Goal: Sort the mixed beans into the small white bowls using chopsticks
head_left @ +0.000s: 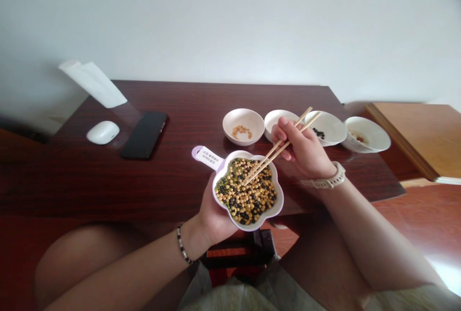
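My left hand [218, 215] cups a flower-shaped bowl [276, 212], white with a lilac edge and a labelled handle, above the table's front edge. Mixed beans [248, 196] fill it: yellow, black and small green ones. In my right hand [304, 150] is a pair of chopsticks [275, 150], their tips touching the beans near the bowl's middle. Whether a bean is between the tips I cannot tell. Behind stand a white bowl with yellow beans [242, 132], a second bowl [279, 118] partly hidden by my right hand, and a third with black beans [318, 133].
A fourth white bowl [374, 138] at the right holds a few pale and reddish bits. To the left lie a black phone [144, 134], a white rounded case [103, 132] and a white tissue pack [94, 83]. A wooden cabinet [414, 133] stands right of the dark table [173, 109].
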The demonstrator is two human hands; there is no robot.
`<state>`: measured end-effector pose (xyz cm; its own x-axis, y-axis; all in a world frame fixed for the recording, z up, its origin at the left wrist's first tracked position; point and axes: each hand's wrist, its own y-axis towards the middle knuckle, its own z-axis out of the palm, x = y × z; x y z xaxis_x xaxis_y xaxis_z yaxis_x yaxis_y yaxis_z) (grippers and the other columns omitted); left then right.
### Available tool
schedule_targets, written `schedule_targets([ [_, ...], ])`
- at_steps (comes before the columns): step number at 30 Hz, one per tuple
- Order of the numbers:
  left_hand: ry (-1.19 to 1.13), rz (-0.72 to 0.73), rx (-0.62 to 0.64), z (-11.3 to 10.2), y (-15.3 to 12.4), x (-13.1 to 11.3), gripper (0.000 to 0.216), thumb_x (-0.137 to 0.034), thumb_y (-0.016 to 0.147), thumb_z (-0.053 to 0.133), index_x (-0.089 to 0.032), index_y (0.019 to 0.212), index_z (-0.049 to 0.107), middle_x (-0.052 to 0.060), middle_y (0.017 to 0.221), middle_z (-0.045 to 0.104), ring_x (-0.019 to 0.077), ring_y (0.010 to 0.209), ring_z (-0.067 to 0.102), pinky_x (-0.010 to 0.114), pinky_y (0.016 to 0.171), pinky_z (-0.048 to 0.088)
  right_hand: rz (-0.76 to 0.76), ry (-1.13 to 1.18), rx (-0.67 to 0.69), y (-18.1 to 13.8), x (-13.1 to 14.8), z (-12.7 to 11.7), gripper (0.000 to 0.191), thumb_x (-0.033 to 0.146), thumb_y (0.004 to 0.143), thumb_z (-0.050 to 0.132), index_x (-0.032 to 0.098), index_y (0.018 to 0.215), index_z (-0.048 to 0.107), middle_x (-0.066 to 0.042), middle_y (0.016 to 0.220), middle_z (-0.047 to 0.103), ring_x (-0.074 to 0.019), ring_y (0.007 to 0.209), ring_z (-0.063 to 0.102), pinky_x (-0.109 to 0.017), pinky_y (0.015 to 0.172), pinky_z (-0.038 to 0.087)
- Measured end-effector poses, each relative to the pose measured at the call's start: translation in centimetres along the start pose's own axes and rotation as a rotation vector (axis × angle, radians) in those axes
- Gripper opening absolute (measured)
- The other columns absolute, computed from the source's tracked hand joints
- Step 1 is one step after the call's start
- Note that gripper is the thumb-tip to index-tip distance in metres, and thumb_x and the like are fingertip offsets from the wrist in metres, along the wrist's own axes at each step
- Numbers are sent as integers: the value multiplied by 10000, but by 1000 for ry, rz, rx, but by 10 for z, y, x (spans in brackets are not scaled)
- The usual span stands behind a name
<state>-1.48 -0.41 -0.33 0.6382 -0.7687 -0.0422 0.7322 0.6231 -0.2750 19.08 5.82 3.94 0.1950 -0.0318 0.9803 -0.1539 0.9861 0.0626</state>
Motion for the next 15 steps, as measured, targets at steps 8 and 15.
schedule_targets([
  [8, 3, 26, 20, 3, 0, 1, 524, -541, 910, 486, -200, 1267, 662, 107, 1268, 700, 318, 1271, 602, 506, 1126, 416, 15, 49, -7, 1, -2, -2, 514, 607, 985, 740, 203, 758, 518, 30, 691, 446, -62, 475, 279, -288, 437, 109],
  [15, 2, 50, 44, 4, 2, 1, 475, -512, 941, 451, -189, 1188, 697, 93, 1297, 688, 303, 1293, 587, 506, 1151, 386, 47, -29, 91, -4, -2, -1, 504, 621, 1045, 645, 200, 791, 536, 34, 697, 427, -65, 477, 317, -282, 440, 146],
])
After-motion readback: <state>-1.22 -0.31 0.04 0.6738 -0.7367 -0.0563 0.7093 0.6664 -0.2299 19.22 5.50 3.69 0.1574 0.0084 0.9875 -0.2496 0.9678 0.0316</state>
